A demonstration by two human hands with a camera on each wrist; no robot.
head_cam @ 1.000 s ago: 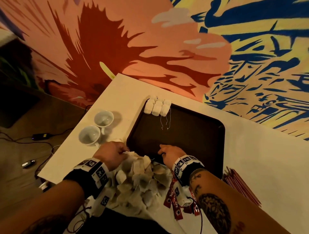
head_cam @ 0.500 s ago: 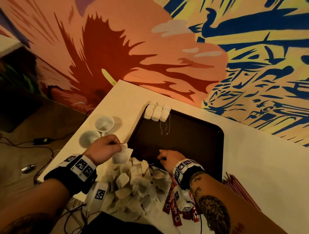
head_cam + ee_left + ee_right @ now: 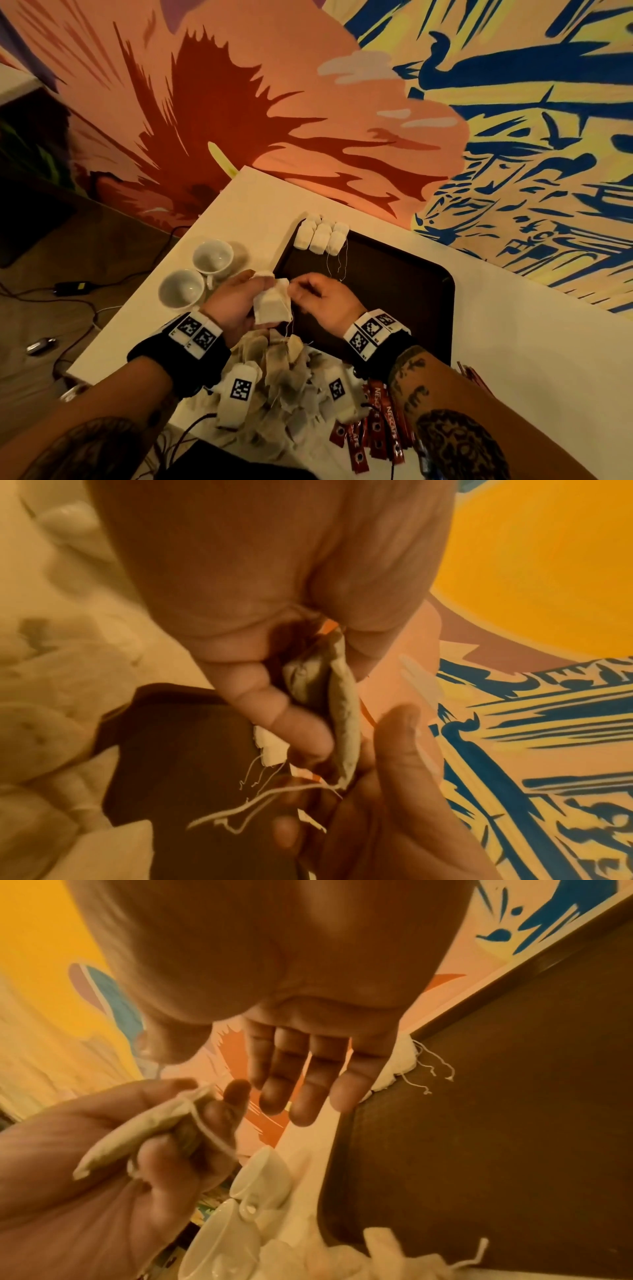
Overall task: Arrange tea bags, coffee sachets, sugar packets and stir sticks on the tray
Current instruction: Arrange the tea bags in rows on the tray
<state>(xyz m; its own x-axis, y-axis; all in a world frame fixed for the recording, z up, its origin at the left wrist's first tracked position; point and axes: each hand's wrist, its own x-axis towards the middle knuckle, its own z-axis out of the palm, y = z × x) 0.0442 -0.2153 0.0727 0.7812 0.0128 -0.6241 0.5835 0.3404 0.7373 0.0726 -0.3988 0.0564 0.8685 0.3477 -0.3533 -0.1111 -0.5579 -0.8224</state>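
Note:
My left hand [image 3: 263, 286] holds a pale tea bag [image 3: 272, 306] above the near left edge of the dark brown tray [image 3: 394, 291]. In the left wrist view its fingers [image 3: 301, 723] curl round the bag [image 3: 342, 718], whose string dangles. My right hand [image 3: 298, 294] is right beside the bag; in the right wrist view its fingers [image 3: 308, 1091] are loosely extended toward it and grip nothing I can see. Three white tea bags [image 3: 320, 236] lie in a row at the tray's far left corner. A heap of tea bags [image 3: 284, 377] sits under my wrists.
Two white cups [image 3: 212, 257] [image 3: 181, 291] stand on the white table left of the tray. Red coffee sachets [image 3: 376, 421] lie by my right forearm, and red stir sticks [image 3: 474, 375] show beyond it. A painted wall runs behind the table; cables lie on the floor at the left.
My left hand has lifted a tea bag out of the heap and up over the tray's edge. My right hand has risen off the tray's near edge to meet it.

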